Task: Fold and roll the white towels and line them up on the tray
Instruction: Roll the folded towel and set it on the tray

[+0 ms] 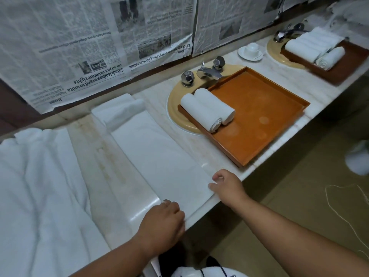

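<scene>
Cut off at the bottom edge, a scrap of white clothing with dark lines (201, 271). Just above, two bare forearms reaching onto a pale marble counter (111, 176). Left grip (163, 216) clenched over the near left corner of a folded towel (159, 156), fingertips hidden under the knuckles. Right grip (225, 185) pinching the near right corner of the same cloth at the counter's front edge.

Folded towel lying flat as a long white strip, long axis running from the front edge away toward the wall and slanting left. Far end bunched into a thick hump; rolled or merely doubled over, hard to tell.

To the left, a rumpled towel heap (40, 186), spilling out of view at the left and bottom. To the right, an orange tray (259, 126) sitting partly over a beige sink (173, 114) and hiding most of the bowl. At the tray's left end, two rolled towels (207, 108) touching side by side, long axes pointing from far left to near right, spiral ends facing the near side.

Behind, a metal tap (207, 72). Further right, a white cup (252, 50) on a saucer, then a second tray (343, 64) with more white rolls (313, 47), blurred and cut off at the right edge. On the wall, upside-down newspaper (79, 47).
</scene>
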